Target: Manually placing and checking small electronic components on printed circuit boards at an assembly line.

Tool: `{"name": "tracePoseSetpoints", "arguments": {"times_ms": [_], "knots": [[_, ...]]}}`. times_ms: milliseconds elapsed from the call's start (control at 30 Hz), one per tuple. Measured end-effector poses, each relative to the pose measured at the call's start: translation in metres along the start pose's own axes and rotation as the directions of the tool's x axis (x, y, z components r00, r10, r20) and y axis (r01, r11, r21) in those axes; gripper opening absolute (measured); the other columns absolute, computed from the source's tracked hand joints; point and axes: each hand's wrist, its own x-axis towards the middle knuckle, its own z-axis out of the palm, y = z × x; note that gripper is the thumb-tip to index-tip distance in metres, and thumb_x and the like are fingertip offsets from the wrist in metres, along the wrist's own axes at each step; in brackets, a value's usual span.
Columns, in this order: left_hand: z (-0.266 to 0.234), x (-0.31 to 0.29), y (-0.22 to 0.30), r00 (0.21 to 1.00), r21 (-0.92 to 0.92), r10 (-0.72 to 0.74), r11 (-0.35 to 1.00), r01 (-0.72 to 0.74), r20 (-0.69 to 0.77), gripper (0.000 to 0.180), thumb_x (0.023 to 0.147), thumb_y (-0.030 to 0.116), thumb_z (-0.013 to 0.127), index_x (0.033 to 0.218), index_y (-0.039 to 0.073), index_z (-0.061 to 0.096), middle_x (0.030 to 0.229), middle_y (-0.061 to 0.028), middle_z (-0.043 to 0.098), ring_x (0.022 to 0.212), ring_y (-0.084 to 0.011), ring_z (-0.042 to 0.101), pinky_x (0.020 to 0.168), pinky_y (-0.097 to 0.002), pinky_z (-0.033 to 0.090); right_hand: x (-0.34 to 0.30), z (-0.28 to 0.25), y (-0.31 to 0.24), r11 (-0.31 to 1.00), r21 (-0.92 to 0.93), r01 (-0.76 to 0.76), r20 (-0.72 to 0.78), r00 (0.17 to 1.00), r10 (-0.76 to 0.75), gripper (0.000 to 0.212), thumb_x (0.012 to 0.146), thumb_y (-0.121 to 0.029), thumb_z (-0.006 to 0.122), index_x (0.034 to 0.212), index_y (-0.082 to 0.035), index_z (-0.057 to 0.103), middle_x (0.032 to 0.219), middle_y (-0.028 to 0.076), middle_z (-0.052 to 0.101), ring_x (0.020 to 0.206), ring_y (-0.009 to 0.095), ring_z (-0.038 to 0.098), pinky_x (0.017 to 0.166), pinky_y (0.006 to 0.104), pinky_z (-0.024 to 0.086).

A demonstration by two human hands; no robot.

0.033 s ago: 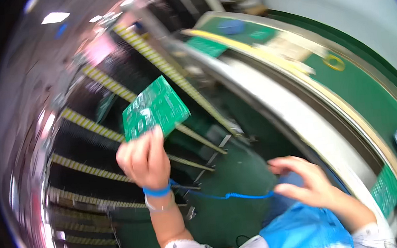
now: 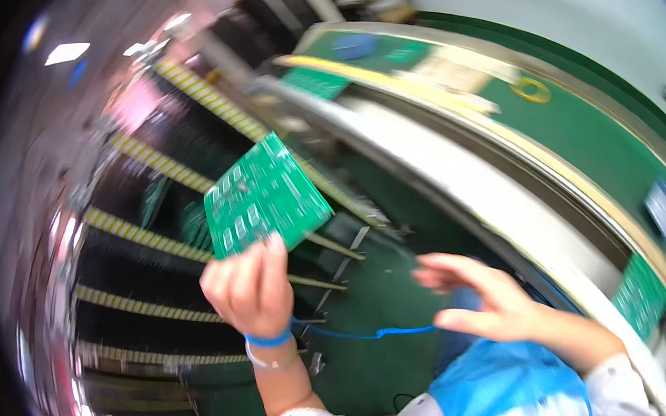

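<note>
Head view: one green circuit board is held up left of centre, tilted, with its printed face toward the wearer.
Board grip: the left hand is closed on the near edge, thumb at the rim; this probably keeps skin off the components. How far the fingers reach underneath is hidden.
Wrist tether: a blue wristband circles the left wrist, its blue cord likely draining static, the coiled stretch giving slack.
Free hand: the right hand holds nothing, thumb and fingers well parted; one hand seems enough for so thin a board.
Striped rails: yellow-striped rails fan out behind the board; contact cannot be told.
Green bench: the long bench curves along the right, a yellow ring on its top.
</note>
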Motion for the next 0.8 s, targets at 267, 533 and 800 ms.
{"name": "tracePoseSetpoints", "arguments": {"times_ms": [267,533,800], "knots": [[0.056,0.039,0.213,0.996,-0.723,0.078,0.69,-0.028,0.036,0.018,0.082,0.015,0.073,0.1,0.01,0.073,0.105,-0.0022,0.067,0.096,-0.0187,0.061,0.081,-0.0357,0.048,-0.048,-0.042,0.008,0.866,0.477,0.15,-0.568,0.805,0.173,0.033,0.103,-0.02,0.058,0.131,-0.003,0.056,0.123,0.003,0.063,0.113,0.012,0.056,0.099,0.0323,0.047],[0.096,0.075,0.32,0.683,-0.685,-0.053,-0.063,0.726,0.729,0.056,0.096,0.018,0.066,0.143,-0.003,0.045,0.13,-0.023,0.057,0.12,-0.0325,0.057,0.1,-0.0413,0.046,-0.208,-0.149,-0.009,0.859,0.454,-0.236,-0.577,0.656,0.486,0.047,0.093,-0.021,0.069,0.134,-0.005,0.054,0.108,0.001,0.069,0.095,0.008,0.062,0.076,0.0261,0.05],[0.155,0.076,0.387,0.359,-0.167,0.408,-0.435,0.885,0.839,0.042,0.092,-0.003,0.064,0.133,-0.005,0.057,0.106,-0.0062,0.065,0.092,-0.0115,0.062,0.083,-0.0249,0.052,-0.267,-0.159,-0.009,0.871,0.141,-0.471,-0.907,0.291,0.304,0.047,0.091,-0.016,0.071,0.132,-0.001,0.053,0.1,0.012,0.069,0.087,0.02,0.068,0.077,0.0334,0.053]]}}
